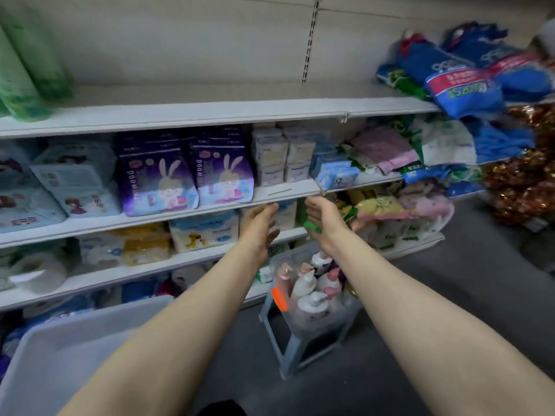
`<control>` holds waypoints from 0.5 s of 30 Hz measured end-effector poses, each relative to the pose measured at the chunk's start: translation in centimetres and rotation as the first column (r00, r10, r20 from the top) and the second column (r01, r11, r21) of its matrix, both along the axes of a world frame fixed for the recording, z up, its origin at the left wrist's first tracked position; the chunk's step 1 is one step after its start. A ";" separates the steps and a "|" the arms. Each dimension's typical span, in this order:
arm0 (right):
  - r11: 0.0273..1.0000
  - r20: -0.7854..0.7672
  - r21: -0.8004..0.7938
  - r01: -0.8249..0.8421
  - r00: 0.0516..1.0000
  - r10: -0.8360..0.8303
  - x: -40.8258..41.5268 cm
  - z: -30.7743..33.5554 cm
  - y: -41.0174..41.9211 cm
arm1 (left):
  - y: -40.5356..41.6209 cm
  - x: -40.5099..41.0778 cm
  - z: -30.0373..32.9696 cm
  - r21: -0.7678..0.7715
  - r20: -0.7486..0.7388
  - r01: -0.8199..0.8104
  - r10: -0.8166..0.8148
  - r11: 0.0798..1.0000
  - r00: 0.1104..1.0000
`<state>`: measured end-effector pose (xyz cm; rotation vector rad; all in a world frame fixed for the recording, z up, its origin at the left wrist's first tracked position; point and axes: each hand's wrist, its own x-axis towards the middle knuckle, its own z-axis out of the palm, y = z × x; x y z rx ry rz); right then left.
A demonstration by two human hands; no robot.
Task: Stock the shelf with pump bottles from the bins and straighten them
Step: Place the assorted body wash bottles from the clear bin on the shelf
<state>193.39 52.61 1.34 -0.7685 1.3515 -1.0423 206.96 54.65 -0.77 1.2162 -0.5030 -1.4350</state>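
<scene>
White shelves fill the far wall, the top one bare at centre. Near left sits a large clear bin; a smaller bin on a stool holds the pump bottles. Both hands reach out above it — left hand and right hand, fingers relaxed (holding nothing).

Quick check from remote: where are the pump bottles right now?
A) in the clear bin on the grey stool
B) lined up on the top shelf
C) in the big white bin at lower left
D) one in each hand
A: the pump bottles stand in the clear bin on the grey stool, below both hands, which hold nothing.
</scene>
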 end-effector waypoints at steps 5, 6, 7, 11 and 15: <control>0.995 0.008 0.083 0.054 0.998 -0.054 -2.9 -3.0 -0.7 | -1.4 -2.5 -3.6 0.062 0.011 0.055 -0.056 0.997 0.998; 0.993 -0.001 0.102 0.056 0.998 -0.056 -3.4 -3.7 -0.9 | -1.8 -3.0 -4.3 0.074 0.000 0.062 -0.062 0.995 0.998; 0.991 -0.014 0.121 0.062 0.998 -0.061 -3.7 -4.4 -1.2 | -2.1 -3.5 -5.0 0.084 -0.009 0.072 -0.072 0.994 0.997; 0.976 -0.036 0.196 0.099 0.995 -0.094 -4.9 -7.1 -2.6 | -4.0 -5.1 -7.3 0.129 -0.016 0.115 -0.114 0.985 0.993; 0.957 -0.047 0.265 0.114 0.993 -0.105 -6.0 -8.8 -4.6 | -6.4 -5.9 -8.9 0.163 -0.007 0.160 -0.161 0.974 0.987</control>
